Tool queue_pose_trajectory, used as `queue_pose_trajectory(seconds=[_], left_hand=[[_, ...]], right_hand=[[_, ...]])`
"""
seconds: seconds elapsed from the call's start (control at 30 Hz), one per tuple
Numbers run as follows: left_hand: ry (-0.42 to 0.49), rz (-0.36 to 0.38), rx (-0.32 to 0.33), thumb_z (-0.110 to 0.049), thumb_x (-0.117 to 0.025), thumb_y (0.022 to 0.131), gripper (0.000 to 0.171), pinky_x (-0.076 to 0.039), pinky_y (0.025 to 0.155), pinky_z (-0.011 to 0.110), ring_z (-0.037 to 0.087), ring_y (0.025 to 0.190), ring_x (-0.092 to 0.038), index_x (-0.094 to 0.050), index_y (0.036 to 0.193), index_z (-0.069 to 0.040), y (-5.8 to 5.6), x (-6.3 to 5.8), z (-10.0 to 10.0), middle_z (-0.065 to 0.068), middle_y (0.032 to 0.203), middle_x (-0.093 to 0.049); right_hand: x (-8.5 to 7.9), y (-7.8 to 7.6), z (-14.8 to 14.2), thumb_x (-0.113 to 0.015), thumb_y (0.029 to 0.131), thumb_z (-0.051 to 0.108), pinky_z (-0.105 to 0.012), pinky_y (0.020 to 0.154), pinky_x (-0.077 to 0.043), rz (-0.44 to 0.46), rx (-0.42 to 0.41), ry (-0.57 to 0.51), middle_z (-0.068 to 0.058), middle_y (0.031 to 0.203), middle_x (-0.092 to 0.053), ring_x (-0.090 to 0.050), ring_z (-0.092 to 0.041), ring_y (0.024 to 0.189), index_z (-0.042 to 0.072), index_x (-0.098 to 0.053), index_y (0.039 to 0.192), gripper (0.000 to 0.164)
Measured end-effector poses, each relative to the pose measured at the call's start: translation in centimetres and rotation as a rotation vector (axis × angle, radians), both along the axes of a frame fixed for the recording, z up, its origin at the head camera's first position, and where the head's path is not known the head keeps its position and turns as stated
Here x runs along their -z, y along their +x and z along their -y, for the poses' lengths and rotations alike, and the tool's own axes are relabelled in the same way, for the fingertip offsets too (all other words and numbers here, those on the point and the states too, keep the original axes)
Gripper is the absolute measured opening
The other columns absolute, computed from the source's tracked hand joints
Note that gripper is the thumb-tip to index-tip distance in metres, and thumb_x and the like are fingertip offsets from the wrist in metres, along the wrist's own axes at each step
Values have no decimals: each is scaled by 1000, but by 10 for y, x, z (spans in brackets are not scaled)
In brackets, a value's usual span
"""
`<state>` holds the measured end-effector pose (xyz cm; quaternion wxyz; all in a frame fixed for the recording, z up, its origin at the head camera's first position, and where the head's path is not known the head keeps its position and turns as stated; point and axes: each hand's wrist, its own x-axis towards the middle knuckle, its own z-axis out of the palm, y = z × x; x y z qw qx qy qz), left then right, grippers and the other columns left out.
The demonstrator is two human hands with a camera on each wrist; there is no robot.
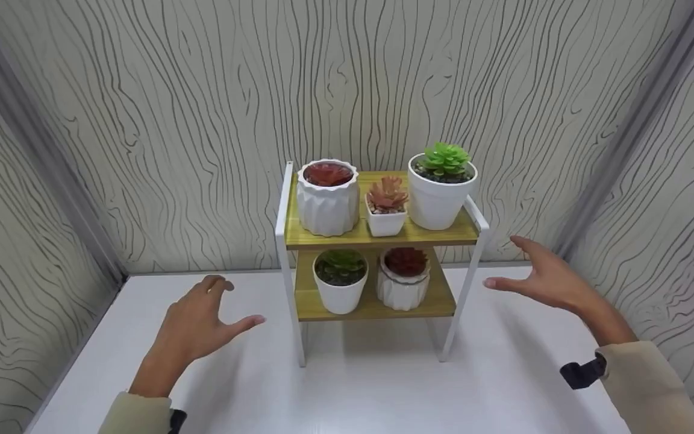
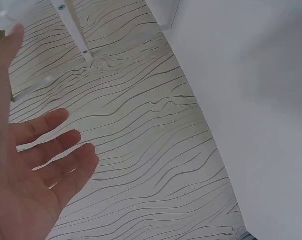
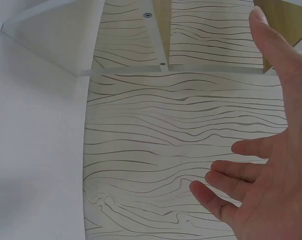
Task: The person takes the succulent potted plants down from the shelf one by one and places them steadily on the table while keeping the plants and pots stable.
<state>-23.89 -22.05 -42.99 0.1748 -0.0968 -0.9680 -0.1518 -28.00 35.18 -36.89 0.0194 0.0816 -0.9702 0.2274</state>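
A small two-tier shelf [image 1: 383,242] with white metal sides and wooden boards stands on the white table. My left hand [image 1: 193,322] hovers left of it, fingers relaxed and thumb apart, holding nothing. To the right of the shelf my right hand [image 1: 555,280] is likewise spread in the air, thumb toward the frame. On the upper board sit a ribbed white pot with a red succulent [image 1: 329,199], a small square pot with a pinkish succulent [image 1: 387,208] and a smooth pot with a green succulent [image 1: 442,187]. Below are a dark green potted succulent [image 1: 341,282] and a red one [image 1: 404,280].
The white table [image 1: 371,398] extends in front of the shelf and to both sides. Behind it rises a panel with a wood-grain line pattern [image 1: 347,78], and similar panels close in the left and right sides. Grey strips run along the corners.
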Motion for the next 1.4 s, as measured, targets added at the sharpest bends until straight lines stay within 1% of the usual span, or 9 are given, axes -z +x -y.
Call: queue_pose_trajectory(seconds=[0.17,0.43,0.6,0.7,0.87,1.0,1.13,1.27,1.4], left_hand=[[95,30,5,-87,-57,68,93,-58,81,50,30,105,-66,-67,112,-7,3,-6,-7,10,124,-65],[164,6,54,-81,-63,71,73,-58,75,43,20,94,-69,-70,102,-15,6,-15,-17,-1,104,-74],[183,8,76,-80,-64,71,73,-59,77,43,20,94,-70,-71,105,-15,7,-19,-22,-2,105,-74],[224,16,78,-79,-67,70,73,-61,78,44,23,93,-71,-71,106,-15,7,-22,-26,0,107,-74],[330,42,107,-73,-73,69,75,-63,78,44,28,101,-70,-69,111,-12,7,-29,-31,6,113,-71],[388,63,122,-72,-75,68,79,-64,79,41,28,108,-69,-67,117,-10,6,-32,-35,8,119,-69],[434,58,147,-67,-77,69,79,-63,81,39,28,108,-69,-66,120,-8,5,-33,-38,10,120,-69],[482,37,194,-59,-81,71,73,-63,83,39,30,107,-69,-66,119,-6,5,-35,-41,12,118,-69],[531,34,210,-56,-82,71,69,-63,84,38,28,105,-70,-67,117,-7,4,-34,-45,10,115,-70]], right_hand=[[-14,10,4,-71,78,65,-79,103,-30,-22,-12,-1,-31,157,-25,-28,-56,140,1,-16,155,114],[-36,28,11,-74,81,57,-77,97,-39,-92,-70,-32,-26,157,-30,-39,-53,134,8,-18,156,106],[-47,37,15,-75,81,54,-72,90,-48,-117,-75,-58,-24,156,-32,-49,-54,124,10,-19,156,103],[-54,41,18,-75,81,54,-71,88,-50,-127,-71,-64,-23,156,-34,-51,-56,121,11,-20,156,102],[-67,45,23,-76,81,51,-71,88,-50,-154,-80,-76,-22,154,-38,-52,-54,121,13,-22,156,99],[-78,47,28,-77,82,48,-70,87,-51,-174,-95,-88,-23,152,-40,-52,-53,121,15,-22,156,98],[-88,47,33,-77,82,45,-70,90,-50,-174,-115,-104,-22,152,-41,-51,-51,124,15,-23,156,96],[-99,45,37,-76,83,43,-71,94,-46,-173,-139,-114,-20,152,-43,-49,-48,128,15,-24,155,93],[-109,44,43,-77,83,40,-72,98,-44,-171,-151,-134,-18,151,-45,-48,-46,131,18,-25,155,91]])
